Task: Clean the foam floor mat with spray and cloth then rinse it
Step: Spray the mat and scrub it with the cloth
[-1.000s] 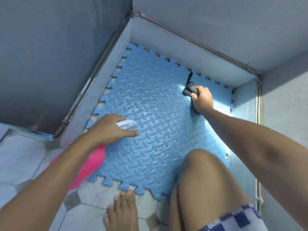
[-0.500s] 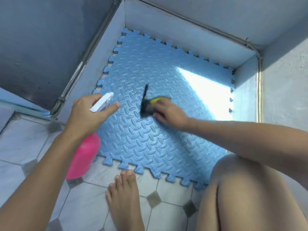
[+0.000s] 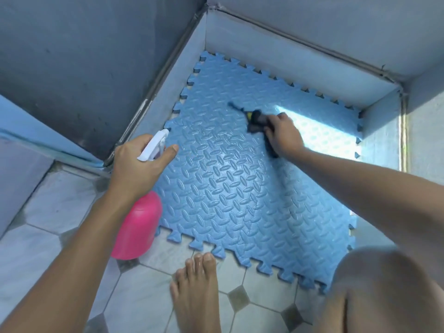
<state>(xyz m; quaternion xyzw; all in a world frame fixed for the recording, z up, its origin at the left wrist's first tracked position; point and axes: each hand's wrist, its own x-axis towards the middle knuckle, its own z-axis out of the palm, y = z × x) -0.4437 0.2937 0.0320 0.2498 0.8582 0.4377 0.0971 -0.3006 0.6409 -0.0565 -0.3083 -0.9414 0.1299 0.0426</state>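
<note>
A blue foam floor mat [image 3: 228,188] with a raised diamond pattern and jigsaw edges lies in a walled corner. My right hand [image 3: 283,135] presses a dark cloth [image 3: 257,121] with a bit of yellow onto the mat's far middle. My left hand [image 3: 139,164] grips a pink spray bottle [image 3: 139,227] by its white trigger head [image 3: 153,145], held over the mat's left edge with the nozzle pointing toward the far side.
Grey walls [image 3: 288,58] with a low ledge enclose the mat on the left, back and right. Pale tiled floor [image 3: 60,212] lies in front. My bare foot [image 3: 194,289] stands at the mat's near edge and my knee [image 3: 384,292] is at the lower right. Sunlight falls on the mat's right part.
My right hand slid the cloth from the far right toward the mat's middle, then back toward the far right. My left hand lifted the bottle and kept hold of it.
</note>
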